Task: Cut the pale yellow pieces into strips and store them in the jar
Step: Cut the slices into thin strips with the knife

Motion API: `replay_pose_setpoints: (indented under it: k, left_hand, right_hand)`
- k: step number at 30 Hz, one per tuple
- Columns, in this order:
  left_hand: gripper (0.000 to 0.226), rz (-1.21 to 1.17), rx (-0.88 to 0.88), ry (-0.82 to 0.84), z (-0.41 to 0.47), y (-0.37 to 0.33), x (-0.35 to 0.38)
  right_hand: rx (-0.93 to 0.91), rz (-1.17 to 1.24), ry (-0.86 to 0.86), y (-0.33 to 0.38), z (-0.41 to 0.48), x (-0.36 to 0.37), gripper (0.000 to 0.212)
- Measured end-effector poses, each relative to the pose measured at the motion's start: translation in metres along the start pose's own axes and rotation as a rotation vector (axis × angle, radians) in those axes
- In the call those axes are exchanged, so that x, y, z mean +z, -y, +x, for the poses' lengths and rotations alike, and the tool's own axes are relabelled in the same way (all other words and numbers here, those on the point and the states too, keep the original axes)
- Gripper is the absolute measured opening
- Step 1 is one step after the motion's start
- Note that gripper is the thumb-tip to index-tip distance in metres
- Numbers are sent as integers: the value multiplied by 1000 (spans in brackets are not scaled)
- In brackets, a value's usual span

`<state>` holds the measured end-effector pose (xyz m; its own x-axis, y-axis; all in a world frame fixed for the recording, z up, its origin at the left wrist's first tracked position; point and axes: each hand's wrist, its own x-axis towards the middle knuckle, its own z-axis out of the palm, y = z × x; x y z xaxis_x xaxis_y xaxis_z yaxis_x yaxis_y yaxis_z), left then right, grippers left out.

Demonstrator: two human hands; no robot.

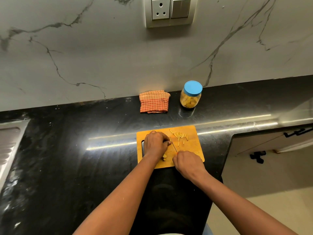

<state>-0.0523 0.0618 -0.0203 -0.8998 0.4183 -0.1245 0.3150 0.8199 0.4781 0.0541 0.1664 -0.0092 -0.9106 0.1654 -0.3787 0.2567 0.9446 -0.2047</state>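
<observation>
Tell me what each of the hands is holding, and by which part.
Right hand grips the knife by its handle. Left hand presses down on a pale yellow piece, mostly hidden beneath its fingers.

A blue lid is seen on the clear jar of pale yellow pieces. An orange-and-red checked cloth is laid on the glossy black desk. Pale yellow strips are scattered on the orange-brown board, below a grey-veined white marble wall.

Home kitchen. I'm at a black stone bench with marble backsplash, wall socket, steel sink drainboard on my left, cabinet handles, wooden cutting board, checked dishcloth.
</observation>
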Motion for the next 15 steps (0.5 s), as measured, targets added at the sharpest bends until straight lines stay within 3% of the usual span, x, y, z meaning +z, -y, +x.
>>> replay_pose_setpoints:
  k: [15]
  left_hand:
    - [18, 26, -1, 7, 0, -3, -2]
  right_hand:
    - [-16, 12, 64, -5, 12, 2, 33]
